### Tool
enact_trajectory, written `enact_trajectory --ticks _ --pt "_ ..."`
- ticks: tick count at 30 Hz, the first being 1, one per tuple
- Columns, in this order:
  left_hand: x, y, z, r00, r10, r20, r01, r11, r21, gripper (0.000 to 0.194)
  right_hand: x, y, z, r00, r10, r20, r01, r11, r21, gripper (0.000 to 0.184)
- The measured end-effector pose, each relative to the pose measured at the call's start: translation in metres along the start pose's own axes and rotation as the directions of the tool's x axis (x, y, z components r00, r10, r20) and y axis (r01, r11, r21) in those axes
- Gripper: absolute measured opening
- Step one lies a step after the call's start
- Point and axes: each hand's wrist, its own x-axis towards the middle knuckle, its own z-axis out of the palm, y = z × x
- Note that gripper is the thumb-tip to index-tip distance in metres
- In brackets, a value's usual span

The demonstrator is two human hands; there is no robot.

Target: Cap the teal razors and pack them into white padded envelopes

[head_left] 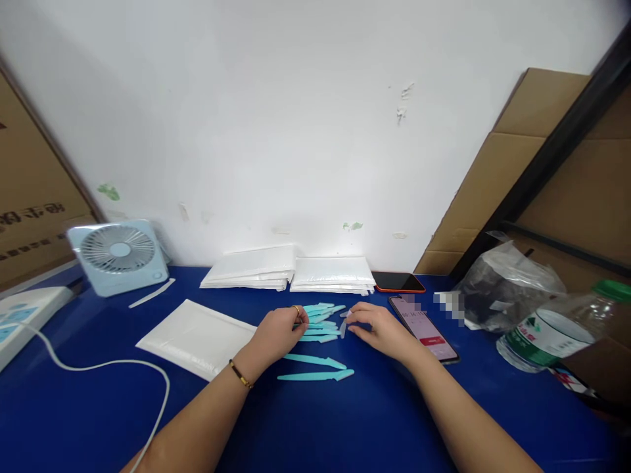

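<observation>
Several turquoise eyebrow razors (320, 339) lie in a loose bunch between my hands, with two more razors (315, 376) apart from them nearer to me. My left hand (280, 334), closed with its fingertips pinched, is at the handle ends of the bunch and grips a razor there; the fingers partly hide it. At the blade end, the thumb and fingertips of my right hand (375, 328) close on a small translucent blade cap (344, 326). Under my left wrist a white padded envelope (197, 338) lies flat on the blue table (296, 427).
Stacks of white padded envelopes (332, 272) rest against the wall. Two phones lie at right, one with a lit screen (426, 328). Beyond are a plastic bag (507, 289) and a bottle (547, 335). A small fan (118, 256) and a white cable (113, 361) are at left.
</observation>
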Motion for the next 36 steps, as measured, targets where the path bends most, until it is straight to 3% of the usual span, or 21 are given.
enact_trajectory --ticks 2,6,9,16,22,30,34,36 --pt "-0.002 0.004 -0.001 0.998 0.048 -0.028 -0.044 0.99 0.134 0.014 0.001 0.004 0.001 0.998 -0.007 0.056 0.011 0.998 -0.064 0.017" --pt "-0.007 0.011 0.001 0.978 0.154 0.138 -0.176 0.971 0.162 0.018 0.001 0.009 0.004 0.993 0.029 0.114 -0.016 0.993 -0.12 0.014" --pt "-0.009 0.014 0.008 0.971 0.127 0.203 -0.164 0.971 0.175 0.012 -0.003 0.012 0.003 0.988 0.074 0.139 -0.065 0.996 -0.064 0.014" --pt "-0.008 0.01 0.018 0.988 0.057 0.143 -0.082 0.98 0.181 0.009 -0.008 0.009 -0.003 0.951 0.127 0.283 -0.163 0.981 0.109 0.014" --pt "-0.008 0.011 0.019 0.99 0.062 0.123 -0.085 0.978 0.192 0.009 -0.005 0.002 0.001 0.95 0.105 0.294 -0.153 0.977 0.148 0.014" --pt "-0.007 0.016 0.02 0.99 0.035 0.14 -0.062 0.979 0.196 0.009 0.0 -0.002 0.014 0.973 0.062 0.223 -0.096 0.984 0.147 0.015" --pt "-0.011 0.016 0.017 0.997 0.051 0.054 -0.06 0.979 0.195 0.013 0.004 0.013 0.01 0.992 0.127 -0.022 -0.126 0.991 0.034 0.018" --pt "-0.015 0.019 0.014 0.99 0.075 0.118 -0.093 0.984 0.152 0.018 0.007 0.023 0.01 0.98 0.147 -0.131 -0.154 0.987 -0.042 0.02"
